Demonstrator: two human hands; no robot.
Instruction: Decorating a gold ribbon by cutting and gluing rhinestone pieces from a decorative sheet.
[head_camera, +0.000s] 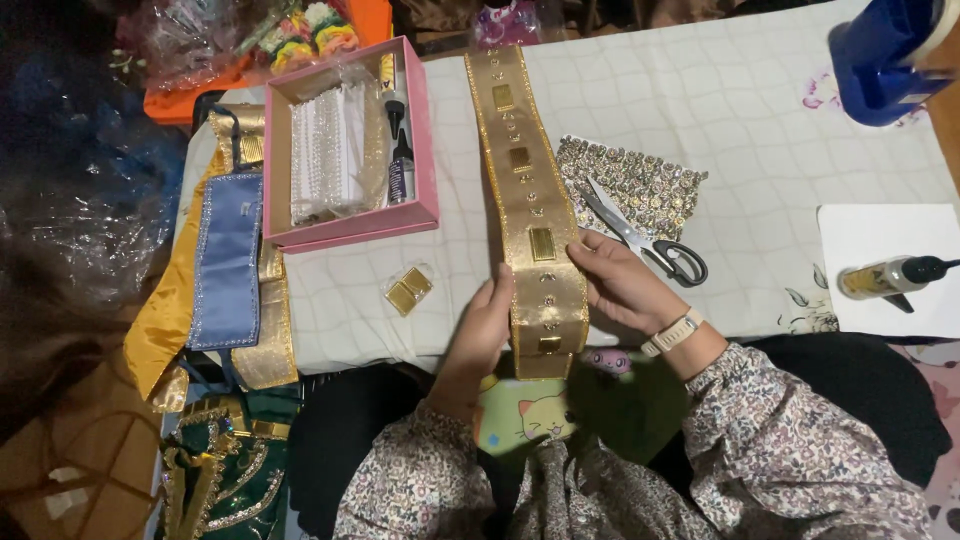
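Both hands frame the near end of the gold band. From my seat I see the left hand curled against the band's left edge, fingers closed lightly on it, thumb side up. The right hand grips the right edge, fingers bent onto the fabric near a gold plate; I judge this two-sided hold keeps the strip flat and taut so its row of plates and small studs faces up. The band runs away from me across the white quilted cloth, its near end hanging over the table edge above my lap.

Just right of the band lie scissors on a sheet of sequins, near the right hand. Left of the left hand sits a small packet of gold plates. Farther left is a pink box holding white trim and two small bottles. Beyond it lie a blue strip and yellow satin. A glue bottle rests on white paper at far right, well apart.
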